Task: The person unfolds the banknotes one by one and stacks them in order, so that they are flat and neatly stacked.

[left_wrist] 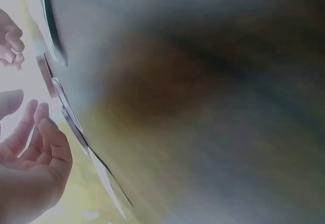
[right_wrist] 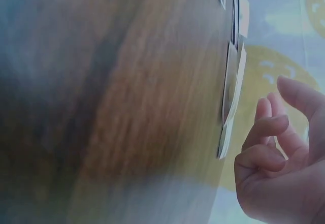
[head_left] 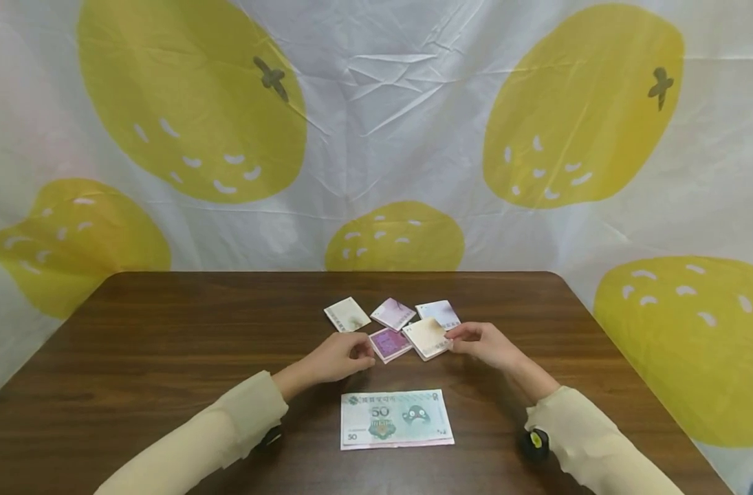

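Several small folded paper notes lie close together on the table in the head view. A cream folded note (head_left: pixel 424 338) overlaps its neighbours, and my right hand (head_left: pixel 489 346) has its fingertips at that note's right edge. Whether they touch is unclear; the right wrist view shows the right hand's thumb and fingers apart with nothing between them. My left hand (head_left: pixel 340 357) is loosely curled beside a purple folded note (head_left: pixel 388 342), holding nothing visible. Behind are a beige note (head_left: pixel 346 314), a lilac note (head_left: pixel 393 313) and a pale violet note (head_left: pixel 439 311).
Nearer the body, a flat green play banknote (head_left: pixel 396 412) marked 50 lies over another with a pink edge (head_left: pixel 407 445). The brown wooden table (head_left: pixel 197 330) has a back edge against a hanging cloth (head_left: pixel 388 124) printed with lemons.
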A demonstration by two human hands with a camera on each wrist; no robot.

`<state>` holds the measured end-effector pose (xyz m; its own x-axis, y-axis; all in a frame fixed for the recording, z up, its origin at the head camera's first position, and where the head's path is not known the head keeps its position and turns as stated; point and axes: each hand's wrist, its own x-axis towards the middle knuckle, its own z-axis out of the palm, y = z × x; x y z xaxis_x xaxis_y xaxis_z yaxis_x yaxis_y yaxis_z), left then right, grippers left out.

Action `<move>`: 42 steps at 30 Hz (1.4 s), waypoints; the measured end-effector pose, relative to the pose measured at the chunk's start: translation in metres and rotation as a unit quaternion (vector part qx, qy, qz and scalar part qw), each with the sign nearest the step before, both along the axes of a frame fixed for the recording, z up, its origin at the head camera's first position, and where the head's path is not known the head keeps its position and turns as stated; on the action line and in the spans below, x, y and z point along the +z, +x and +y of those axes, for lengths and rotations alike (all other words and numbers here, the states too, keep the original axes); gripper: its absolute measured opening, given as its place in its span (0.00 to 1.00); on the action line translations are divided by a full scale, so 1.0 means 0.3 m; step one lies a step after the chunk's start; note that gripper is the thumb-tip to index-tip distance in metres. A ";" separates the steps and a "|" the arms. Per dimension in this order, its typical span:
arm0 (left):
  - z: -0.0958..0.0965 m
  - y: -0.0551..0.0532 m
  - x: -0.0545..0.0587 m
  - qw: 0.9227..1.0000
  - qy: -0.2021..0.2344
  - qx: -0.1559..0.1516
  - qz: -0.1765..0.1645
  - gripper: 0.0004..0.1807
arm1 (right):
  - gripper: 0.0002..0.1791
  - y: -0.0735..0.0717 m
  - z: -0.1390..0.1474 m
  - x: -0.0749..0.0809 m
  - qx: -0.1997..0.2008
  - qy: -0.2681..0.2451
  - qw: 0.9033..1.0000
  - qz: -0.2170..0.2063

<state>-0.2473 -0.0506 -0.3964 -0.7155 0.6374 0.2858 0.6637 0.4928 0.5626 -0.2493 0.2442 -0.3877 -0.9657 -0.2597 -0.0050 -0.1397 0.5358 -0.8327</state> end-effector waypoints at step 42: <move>0.178 -0.124 0.024 0.996 -0.042 0.075 -0.004 0.11 | 0.15 -0.084 0.014 -0.037 -0.089 0.077 0.993 -0.005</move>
<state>-0.2843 0.0029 -0.3891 -0.8073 0.5436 0.2299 0.5738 0.6319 0.5210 -0.2744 0.2483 -0.3987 -0.9959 -0.0810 -0.0413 -0.0240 0.6723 -0.7399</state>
